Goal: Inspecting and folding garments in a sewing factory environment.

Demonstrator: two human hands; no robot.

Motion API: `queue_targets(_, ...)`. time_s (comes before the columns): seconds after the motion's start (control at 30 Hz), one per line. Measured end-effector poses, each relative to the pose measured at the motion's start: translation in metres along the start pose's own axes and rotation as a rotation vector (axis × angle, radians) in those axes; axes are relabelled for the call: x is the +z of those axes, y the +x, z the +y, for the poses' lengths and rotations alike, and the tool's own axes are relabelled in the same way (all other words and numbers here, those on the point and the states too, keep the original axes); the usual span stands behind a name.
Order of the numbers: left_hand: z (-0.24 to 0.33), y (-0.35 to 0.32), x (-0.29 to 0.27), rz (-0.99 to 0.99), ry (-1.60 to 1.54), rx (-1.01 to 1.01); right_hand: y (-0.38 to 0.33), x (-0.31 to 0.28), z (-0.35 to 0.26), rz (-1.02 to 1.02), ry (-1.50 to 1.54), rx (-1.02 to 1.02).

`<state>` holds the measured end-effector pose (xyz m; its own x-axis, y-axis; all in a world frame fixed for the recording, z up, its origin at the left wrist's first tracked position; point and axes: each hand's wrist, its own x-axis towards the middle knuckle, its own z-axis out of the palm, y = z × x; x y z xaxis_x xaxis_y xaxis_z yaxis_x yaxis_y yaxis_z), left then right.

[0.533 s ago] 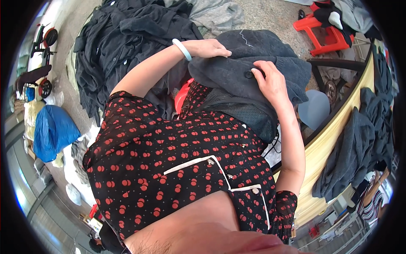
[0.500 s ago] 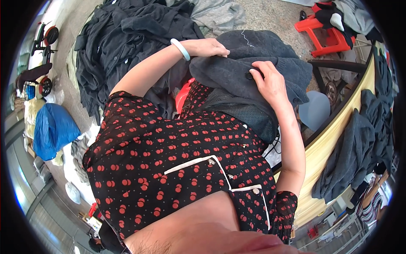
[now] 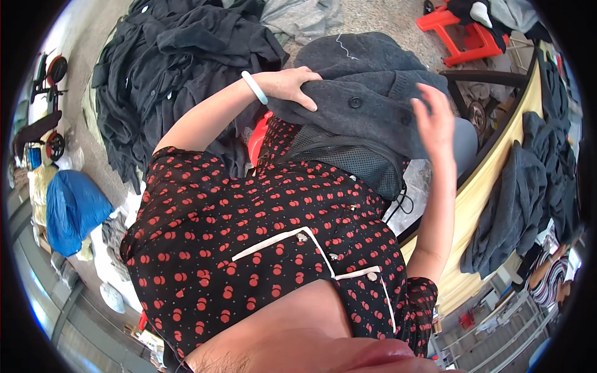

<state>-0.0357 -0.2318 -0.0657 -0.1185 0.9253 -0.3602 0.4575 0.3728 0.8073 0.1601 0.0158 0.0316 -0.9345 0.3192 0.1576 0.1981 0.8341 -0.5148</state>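
From my distant seat I watched the work around a dark grey garment point(image 3: 382, 102), which lay spread over the person's lap, and I took this garment as my landmark for all places. The left hand point(image 3: 287, 84), with a pale bangle point(image 3: 254, 88) at its wrist, was resting on the left part of the garment; its thumb stood well apart from the other fingers, and cloth was visible in the gap. The right hand point(image 3: 436, 123) was raised in front of the garment's right end, its fingers loosely spread and slightly bent, with nothing seen in them; whether it touched the cloth, I could not tell. Between the two hands, a round dark button point(image 3: 355, 102) showed on the garment, and a white thread point(image 3: 345, 48) lay on its far part. Black mesh point(image 3: 342, 156) was visible below its near edge. To the left of the garment was a big heap of dark clothes point(image 3: 180, 68), and beyond its far right side stood a red stool point(image 3: 482, 43).
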Motion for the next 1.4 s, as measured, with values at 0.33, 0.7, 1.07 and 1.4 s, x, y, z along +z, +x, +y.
queue_targets(0.33,0.002,0.007,-0.032,0.133,-0.133,-0.107,-0.081,-0.076,0.078,0.212,0.007,0.498)
queue_targets(0.7,0.043,-0.001,-0.052,0.259,-0.154,-0.185,-0.082,-0.038,0.063,0.058,0.314,0.445)
queue_targets(1.07,0.037,-0.034,-0.04,0.27,-0.045,-0.097,0.0,0.033,0.008,-0.383,-0.033,-0.061)
queue_targets(1.4,0.097,-0.022,-0.033,0.215,-0.011,0.162,-0.025,-0.073,0.035,-0.235,0.294,0.382)
